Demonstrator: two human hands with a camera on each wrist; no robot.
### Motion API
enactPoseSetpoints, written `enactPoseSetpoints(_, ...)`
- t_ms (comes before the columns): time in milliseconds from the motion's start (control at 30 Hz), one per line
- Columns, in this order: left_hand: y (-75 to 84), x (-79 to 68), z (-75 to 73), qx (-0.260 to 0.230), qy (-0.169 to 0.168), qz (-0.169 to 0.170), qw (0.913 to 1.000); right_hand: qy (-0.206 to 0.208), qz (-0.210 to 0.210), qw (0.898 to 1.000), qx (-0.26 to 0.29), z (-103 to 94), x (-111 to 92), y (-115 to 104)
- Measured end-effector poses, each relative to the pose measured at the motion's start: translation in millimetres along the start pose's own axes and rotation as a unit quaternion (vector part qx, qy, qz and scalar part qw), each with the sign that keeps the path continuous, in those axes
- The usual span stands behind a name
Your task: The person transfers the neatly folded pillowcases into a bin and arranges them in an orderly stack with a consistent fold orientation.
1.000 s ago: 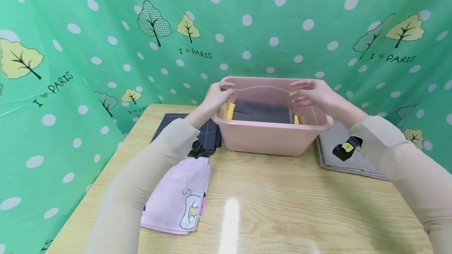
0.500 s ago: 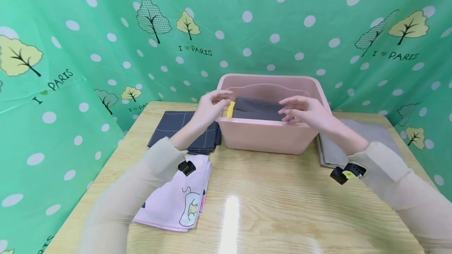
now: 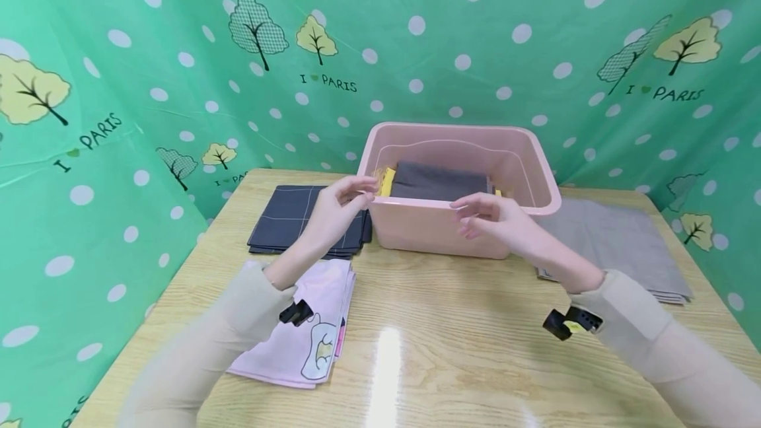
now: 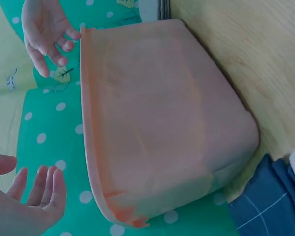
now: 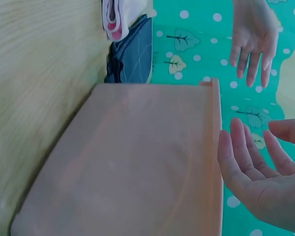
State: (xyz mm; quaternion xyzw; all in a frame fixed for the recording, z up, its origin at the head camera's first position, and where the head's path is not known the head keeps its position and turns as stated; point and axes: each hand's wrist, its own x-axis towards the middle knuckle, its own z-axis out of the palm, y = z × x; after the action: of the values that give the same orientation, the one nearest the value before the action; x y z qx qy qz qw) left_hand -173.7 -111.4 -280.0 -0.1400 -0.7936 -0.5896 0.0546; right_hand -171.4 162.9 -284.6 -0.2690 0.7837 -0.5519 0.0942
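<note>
A pink plastic bin (image 3: 440, 226) stands at the back of the table. Inside it lies a folded dark grey cloth (image 3: 440, 181), with a bit of yellow cloth (image 3: 388, 182) showing at its left end. My left hand (image 3: 335, 209) hovers by the bin's front left corner, fingers loosely bent and holding nothing. In front of the bin's near rim, toward its right half, is my right hand (image 3: 499, 222), likewise holding nothing. The left wrist view shows the bin's outer wall (image 4: 147, 108) beyond my relaxed left fingers. In the right wrist view my right fingers (image 5: 240, 152) are spread beside the rim.
Left of the bin lies a folded navy checked cloth (image 3: 285, 216), with a folded pink printed cloth (image 3: 297, 349) nearer to me. A folded light grey cloth (image 3: 618, 240) lies to the right. A green dotted curtain (image 3: 416, 51) hangs behind the wooden table (image 3: 452, 349).
Both hands have drawn back toward me from over the bin to its near side. The bin and the cloths have stayed in place.
</note>
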Motion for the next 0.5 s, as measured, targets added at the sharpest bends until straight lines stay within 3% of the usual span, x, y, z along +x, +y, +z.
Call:
enactPoseSetpoints(233, -9.9, -18.3, -7.2, -0.004, 0.006, -0.008, 0.9999, -0.027, -0.008, 0.999, 0.018, 17.7, -1.6, 11.4)
enactPoseSetpoints(500, -30.4, -34.1, -19.8, -0.003, 0.002, -0.024, 0.9997, -0.046, 0.033, 0.997, 0.050, 38.1, -1.1, 25.2)
